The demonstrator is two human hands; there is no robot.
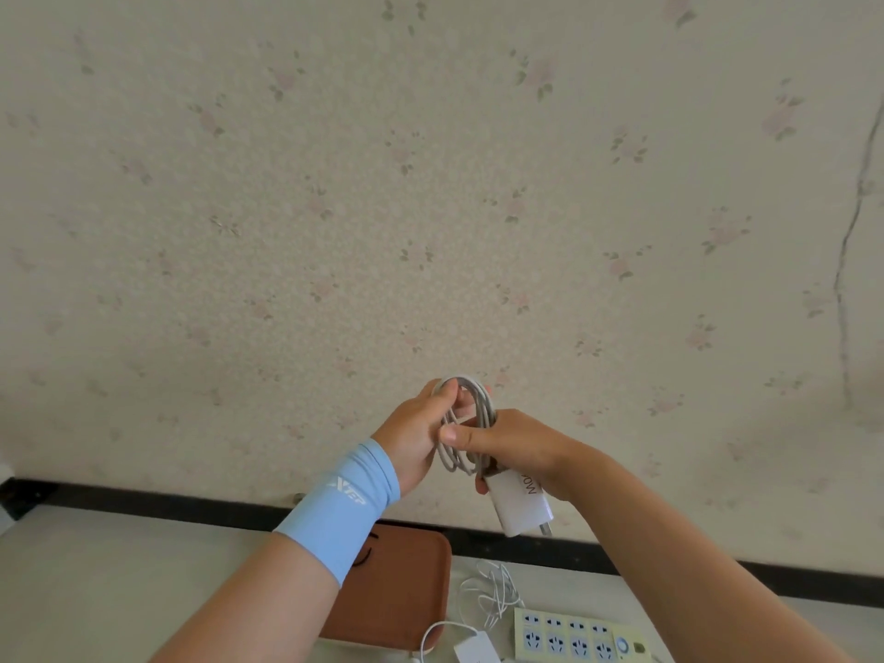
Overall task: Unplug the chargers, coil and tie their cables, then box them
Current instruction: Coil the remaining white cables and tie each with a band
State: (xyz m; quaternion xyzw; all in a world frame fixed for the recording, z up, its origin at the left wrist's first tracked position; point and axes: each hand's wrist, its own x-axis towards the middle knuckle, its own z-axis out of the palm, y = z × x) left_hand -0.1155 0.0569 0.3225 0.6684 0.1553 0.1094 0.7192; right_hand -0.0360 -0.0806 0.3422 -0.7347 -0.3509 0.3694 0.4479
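Note:
I hold a coiled grey-white cable (471,409) up in front of the wall, with both hands on it. My left hand (421,435) grips the coil from the left, fingers through the loops. My right hand (512,445) pinches the coil from the right and also holds its white charger block (519,507), which hangs below with its prongs pointing down-right. On the table below lie a second white charger (471,652) and its loose white cable (495,593). A pale power strip (581,636) lies at the bottom right.
A brown tray (406,595) sits on the white table (119,590), partly behind my left forearm, which wears a light blue wristband (342,507). A black strip (191,502) runs along the foot of the flowered wall.

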